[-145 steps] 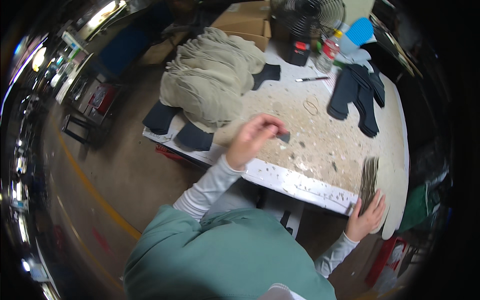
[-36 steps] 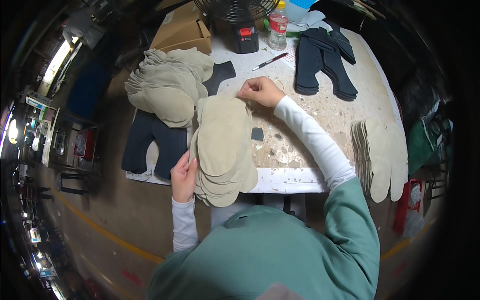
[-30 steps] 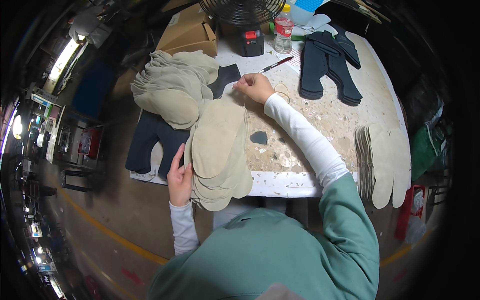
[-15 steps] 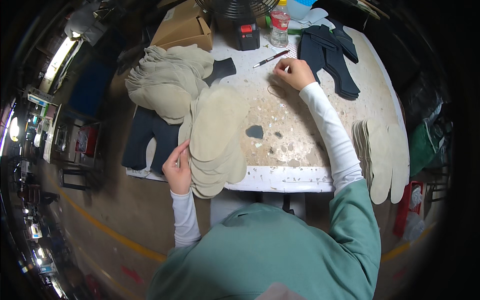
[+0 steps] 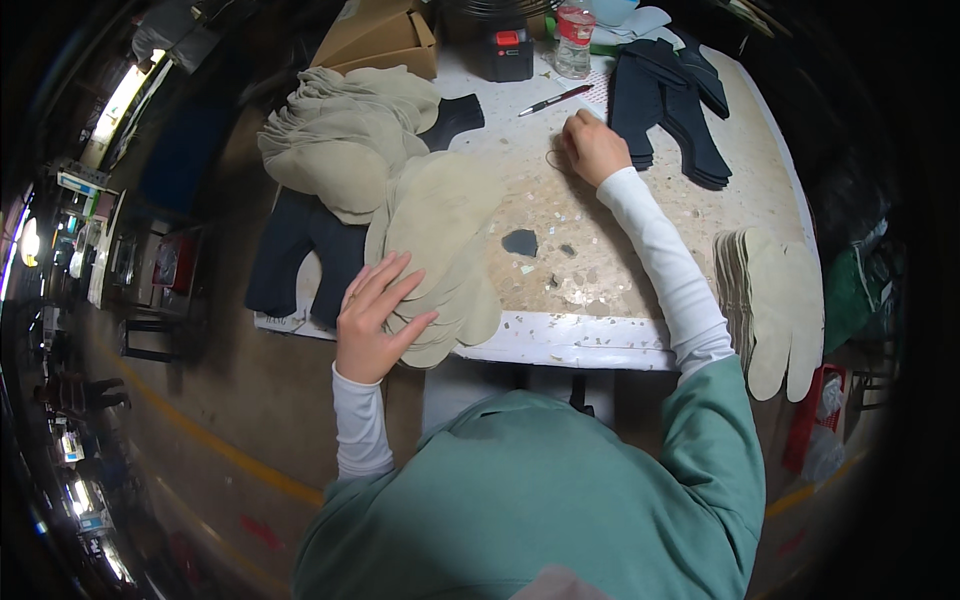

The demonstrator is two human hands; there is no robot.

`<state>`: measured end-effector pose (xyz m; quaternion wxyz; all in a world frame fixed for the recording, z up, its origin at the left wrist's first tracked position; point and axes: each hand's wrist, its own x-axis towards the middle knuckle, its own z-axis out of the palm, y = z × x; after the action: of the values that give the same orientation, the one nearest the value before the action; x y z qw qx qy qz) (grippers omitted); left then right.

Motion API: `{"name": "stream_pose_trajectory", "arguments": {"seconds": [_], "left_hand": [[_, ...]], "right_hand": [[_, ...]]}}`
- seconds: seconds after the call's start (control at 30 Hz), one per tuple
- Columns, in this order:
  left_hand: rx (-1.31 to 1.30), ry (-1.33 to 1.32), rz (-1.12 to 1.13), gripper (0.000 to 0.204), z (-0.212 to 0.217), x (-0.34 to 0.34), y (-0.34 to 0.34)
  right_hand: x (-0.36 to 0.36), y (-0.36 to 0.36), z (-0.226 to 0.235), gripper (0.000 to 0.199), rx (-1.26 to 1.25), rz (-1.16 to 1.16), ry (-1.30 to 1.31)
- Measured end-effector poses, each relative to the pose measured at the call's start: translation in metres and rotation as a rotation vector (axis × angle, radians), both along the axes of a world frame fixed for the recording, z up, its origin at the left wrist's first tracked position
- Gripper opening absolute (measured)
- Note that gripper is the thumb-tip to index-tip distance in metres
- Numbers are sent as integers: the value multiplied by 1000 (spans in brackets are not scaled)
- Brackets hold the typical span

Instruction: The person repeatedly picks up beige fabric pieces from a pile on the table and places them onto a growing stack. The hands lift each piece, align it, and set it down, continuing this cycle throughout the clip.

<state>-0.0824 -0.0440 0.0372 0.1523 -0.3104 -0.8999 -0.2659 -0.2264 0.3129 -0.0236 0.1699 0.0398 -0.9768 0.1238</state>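
Note:
Loosely stacked beige insole-shaped pieces hang slightly over the table's near edge. My left hand lies flat on their near left part, fingers apart. Farther right on the tabletop, the fingers of my right hand are curled down and pinched at a thin brown rubber band. Part of this loop shows beside the fingers; the fingertips themselves are mostly hidden. A pen lies just beyond that hand.
Another beige heap rests on dark cut pieces at left. More dark pieces lie far right, and a row of insole pieces near right. At the back are a carton, a battery pack and a bottle.
My left hand has gone from gripping the stack's left edge to lying spread on top. My right hand has come down onto the rubber band. The view has shifted slightly.

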Motion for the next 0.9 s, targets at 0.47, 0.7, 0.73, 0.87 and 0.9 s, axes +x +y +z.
{"name": "stream_pose_trajectory", "arguments": {"seconds": [0.47, 0.7, 0.73, 0.87, 0.9], "left_hand": [[222, 121, 38, 17, 5, -1, 18], [311, -83, -139, 10, -24, 35, 98], [334, -132, -164, 9, -28, 40, 105], [427, -322, -275, 5, -40, 55, 94], [427, -427, -216, 6, -41, 59, 85]], "right_hand": [[83, -12, 54, 12, -503, 175, 250], [161, -30, 51, 11, -716, 32, 146], [170, -33, 49, 11, -722, 38, 128], [201, -58, 36, 15, -694, 173, -27], [206, -69, 33, 19, -673, 244, -33]]}}
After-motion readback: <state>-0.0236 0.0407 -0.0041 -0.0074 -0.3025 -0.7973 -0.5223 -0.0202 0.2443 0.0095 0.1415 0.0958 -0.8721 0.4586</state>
